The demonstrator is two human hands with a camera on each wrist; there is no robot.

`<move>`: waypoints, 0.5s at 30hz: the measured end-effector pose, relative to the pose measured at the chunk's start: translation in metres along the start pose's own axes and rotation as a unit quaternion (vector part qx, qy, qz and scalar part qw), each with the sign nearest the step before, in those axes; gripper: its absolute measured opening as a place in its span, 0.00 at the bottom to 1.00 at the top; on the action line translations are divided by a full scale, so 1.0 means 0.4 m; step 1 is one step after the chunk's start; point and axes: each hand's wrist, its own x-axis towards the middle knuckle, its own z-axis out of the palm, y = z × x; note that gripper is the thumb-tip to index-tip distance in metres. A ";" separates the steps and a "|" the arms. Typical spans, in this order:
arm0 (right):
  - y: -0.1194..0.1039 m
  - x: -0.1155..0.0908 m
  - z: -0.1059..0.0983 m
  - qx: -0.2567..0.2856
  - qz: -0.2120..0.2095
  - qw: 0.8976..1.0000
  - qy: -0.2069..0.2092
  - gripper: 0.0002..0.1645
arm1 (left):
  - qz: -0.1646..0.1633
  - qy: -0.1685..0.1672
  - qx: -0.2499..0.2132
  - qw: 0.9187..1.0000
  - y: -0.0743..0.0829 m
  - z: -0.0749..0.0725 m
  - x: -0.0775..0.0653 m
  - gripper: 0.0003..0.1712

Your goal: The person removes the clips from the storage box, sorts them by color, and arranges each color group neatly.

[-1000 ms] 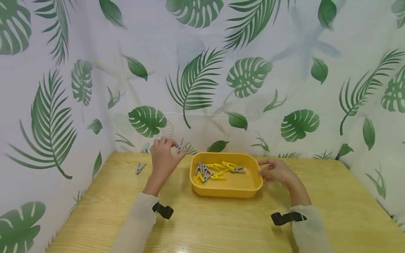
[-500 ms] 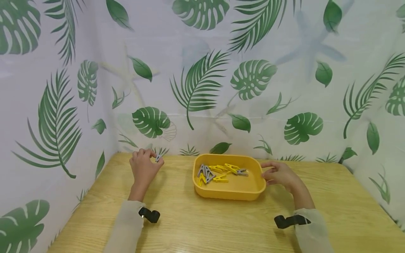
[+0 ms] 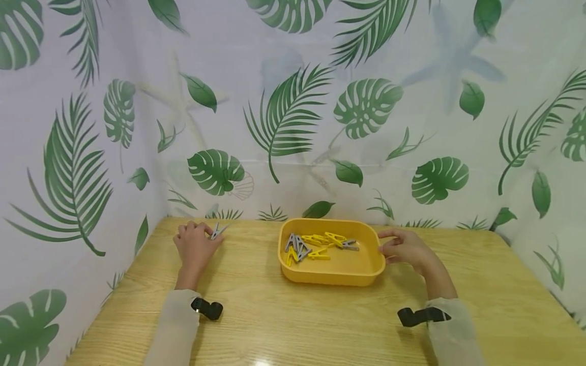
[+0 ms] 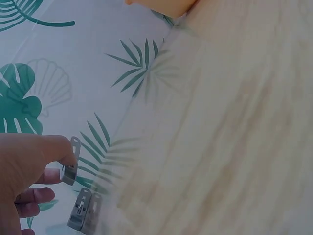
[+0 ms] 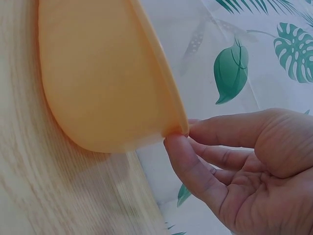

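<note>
My left hand, at the far left of the table, pinches a grey clothespin between thumb and forefinger. The left wrist view shows a second grey clothespin lying on the table just below those fingers; in the head view the hand hides it. A yellow plastic basin stands mid-table with several yellow clothespins and several grey clothespins inside, mostly toward its left. My right hand pinches the basin's right rim, thumb on one side and fingers on the other, as the right wrist view shows.
The wooden table ends at the back against a leaf-printed cloth wall, which also closes off the left side. Each wrist wears a black strap-on camera.
My left hand has carried the grey clothespin leftward from beside the basin and lowered it near the table's back left, over the other clothespin. My right hand stays on the basin rim.
</note>
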 end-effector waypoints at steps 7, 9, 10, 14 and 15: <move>-0.001 0.000 -0.006 0.001 -0.004 1.000 -0.005 0.33 | -0.008 -0.021 0.010 1.000 -0.014 -0.002 0.002 0.19; 0.001 0.000 -0.006 0.002 -0.006 1.000 -0.005 0.34 | -0.007 -0.024 0.014 1.000 -0.014 -0.003 0.001 0.19; 0.002 0.000 -0.006 0.002 -0.005 1.000 -0.005 0.34 | -0.006 -0.025 0.017 1.000 -0.015 -0.003 0.001 0.19; 0.002 0.001 -0.005 0.004 -0.004 1.000 -0.006 0.34 | -0.007 -0.036 0.025 0.999 -0.017 -0.007 0.001 0.21; 0.001 0.002 -0.005 0.004 -0.003 1.000 -0.007 0.34 | -0.007 -0.040 0.027 0.999 -0.017 -0.009 0.001 0.21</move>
